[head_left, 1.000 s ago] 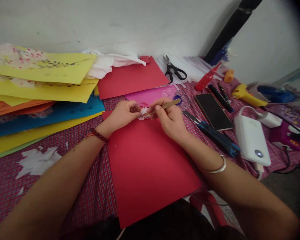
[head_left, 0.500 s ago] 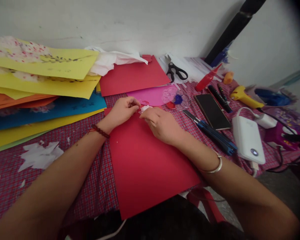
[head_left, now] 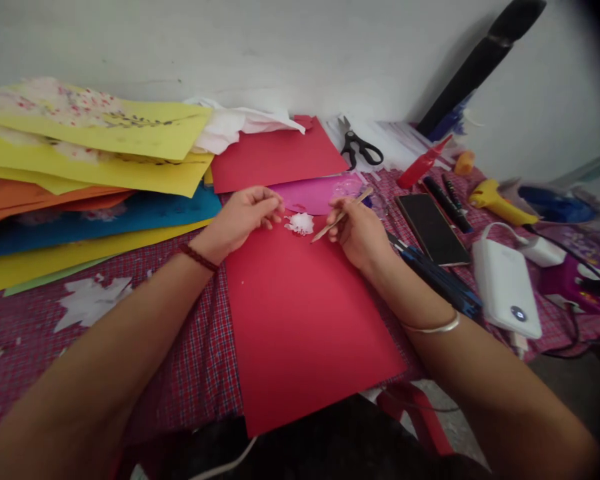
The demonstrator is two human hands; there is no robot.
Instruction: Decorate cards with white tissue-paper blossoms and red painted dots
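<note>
A big red sheet of paper (head_left: 310, 320) lies before me on the checked cloth. Near its far edge sits a small ragged clump of white tissue paper (head_left: 301, 223). Just left of the clump hovers my left hand (head_left: 253, 213), thumb and fingertips pinched together; what is between them, if anything, is hidden. My right hand (head_left: 360, 230), right of the clump, grips a thin wooden stick (head_left: 325, 230) with a pointed end. Its tip slants down over the red paper, close to the clump but apart from it. Behind the hands lies a pink sheet (head_left: 313, 192).
Coloured papers (head_left: 90, 177) are stacked at left, with white scraps (head_left: 93, 300) in front. Black-handled scissors (head_left: 363, 150) lie at the back. On the right are a red bottle (head_left: 423, 163), phone (head_left: 433, 230), blue cutter (head_left: 440, 283), yellow glue gun (head_left: 505, 203) and white power bank (head_left: 505, 287).
My right hand has pulled back to the right from the white clump, uncovering it, and the wooden stick now shows in its fingers. My left hand stays beside the clump, still pinched.
</note>
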